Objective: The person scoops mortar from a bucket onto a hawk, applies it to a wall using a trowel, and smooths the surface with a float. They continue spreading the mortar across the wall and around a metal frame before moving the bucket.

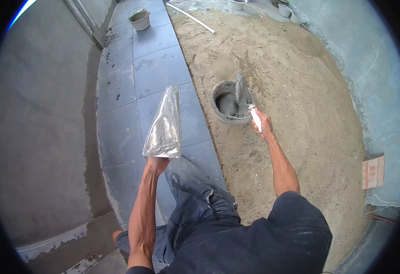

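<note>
My left hand [158, 165] is closed round the near end of a tapered plastering float [165, 130], whose wet grey face is turned up. Most of those fingers are hidden beneath it. The white handle of a trowel [243, 91] is gripped in my right hand [263, 125]. Mortar coats the trowel's blade, which stands inside a bucket [214, 106] at its right side. Grey mortar [228, 104] lies in the bucket and is smeared over its inner wall.
Dark grey tiles [160, 71] run along the left, beside sandy ground [300, 114]. Another bucket [139, 21] stands on the far tiles. A white pipe [192, 18] lies on the sand. Grey walls [40, 114] flank both sides. A small board [373, 172] is at the right wall.
</note>
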A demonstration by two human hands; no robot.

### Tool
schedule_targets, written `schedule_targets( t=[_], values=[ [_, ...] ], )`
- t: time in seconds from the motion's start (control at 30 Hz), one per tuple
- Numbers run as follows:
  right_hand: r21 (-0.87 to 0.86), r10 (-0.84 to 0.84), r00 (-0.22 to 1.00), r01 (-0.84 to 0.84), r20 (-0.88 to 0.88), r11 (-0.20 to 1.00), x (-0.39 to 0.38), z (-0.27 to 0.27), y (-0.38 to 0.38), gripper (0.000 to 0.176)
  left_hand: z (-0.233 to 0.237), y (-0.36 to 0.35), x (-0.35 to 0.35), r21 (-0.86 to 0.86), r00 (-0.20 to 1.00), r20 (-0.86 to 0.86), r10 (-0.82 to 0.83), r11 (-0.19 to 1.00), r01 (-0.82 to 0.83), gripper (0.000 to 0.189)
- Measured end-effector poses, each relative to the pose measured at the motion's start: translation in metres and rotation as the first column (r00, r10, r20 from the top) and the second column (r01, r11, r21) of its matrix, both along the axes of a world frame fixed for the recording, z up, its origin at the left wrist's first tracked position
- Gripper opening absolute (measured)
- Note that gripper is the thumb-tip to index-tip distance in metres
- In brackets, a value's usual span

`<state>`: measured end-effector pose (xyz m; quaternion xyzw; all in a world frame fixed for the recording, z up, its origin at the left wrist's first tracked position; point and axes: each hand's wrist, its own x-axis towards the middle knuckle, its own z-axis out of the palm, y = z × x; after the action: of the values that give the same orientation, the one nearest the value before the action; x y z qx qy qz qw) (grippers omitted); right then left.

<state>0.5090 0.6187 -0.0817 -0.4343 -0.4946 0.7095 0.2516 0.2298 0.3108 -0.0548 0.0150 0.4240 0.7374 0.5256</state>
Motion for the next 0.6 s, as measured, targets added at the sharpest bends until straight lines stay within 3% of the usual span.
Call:
schedule_targets(
  t=[0.07,0.13,0.27,0.37,0.4,0.43,0.47,0.5,0.57,0.6],
  values=[
    [0.027,-0.003,0.997,0.006,-0.082,1.000,0.002,0.021,-0.009,0.045,0.005,0.028,0.000,0.015,0.996,-0.017,-0.084,0.996,0.084,0.037],
    [0.066,-0.014,0.981,0.028,-0.195,0.997,0.003,0.045,-0.021,0.040,0.003,0.052,0.001,0.106,0.954,-0.003,-0.299,0.949,0.297,0.041],
    [0.248,-0.021,0.954,0.099,-0.300,0.964,0.004,0.069,-0.029,0.038,0.037,0.091,0.028,-0.013,0.937,-0.045,-0.346,0.938,0.346,0.040],
    [0.664,-0.033,0.953,0.234,-0.300,0.710,-0.001,0.095,-0.043,0.043,0.056,0.106,0.044,0.101,0.904,-0.029,-0.427,0.898,0.428,0.040],
    [0.708,-0.053,0.951,0.264,-0.306,0.655,-0.001,0.094,-0.044,0.045,0.059,0.110,0.047,0.104,0.898,-0.037,-0.439,0.892,0.440,0.040],
    [0.711,-0.062,0.948,0.276,-0.312,0.647,-0.002,0.094,-0.045,0.045,0.061,0.114,0.051,0.222,0.858,0.002,-0.514,0.836,0.501,0.041],
    [0.812,-0.116,0.958,0.284,-0.262,0.509,-0.007,0.097,-0.047,0.046,0.065,0.118,0.052,0.338,0.808,0.032,-0.589,0.767,0.546,0.041],
    [0.893,-0.177,0.958,0.275,-0.225,0.357,-0.009,0.099,-0.047,0.047,0.069,0.122,0.055,0.341,0.803,0.015,-0.596,0.758,0.557,0.041],
    [0.901,-0.180,0.958,0.274,-0.224,0.336,-0.012,0.086,-0.040,0.044,0.073,0.125,0.061,0.449,0.772,0.055,-0.633,0.707,0.547,0.038],
    [0.942,-0.193,0.961,0.243,-0.200,0.231,-0.014,0.082,-0.037,0.041,0.080,0.125,0.065,0.415,0.792,0.055,-0.609,0.735,0.536,0.037]
  ],
)
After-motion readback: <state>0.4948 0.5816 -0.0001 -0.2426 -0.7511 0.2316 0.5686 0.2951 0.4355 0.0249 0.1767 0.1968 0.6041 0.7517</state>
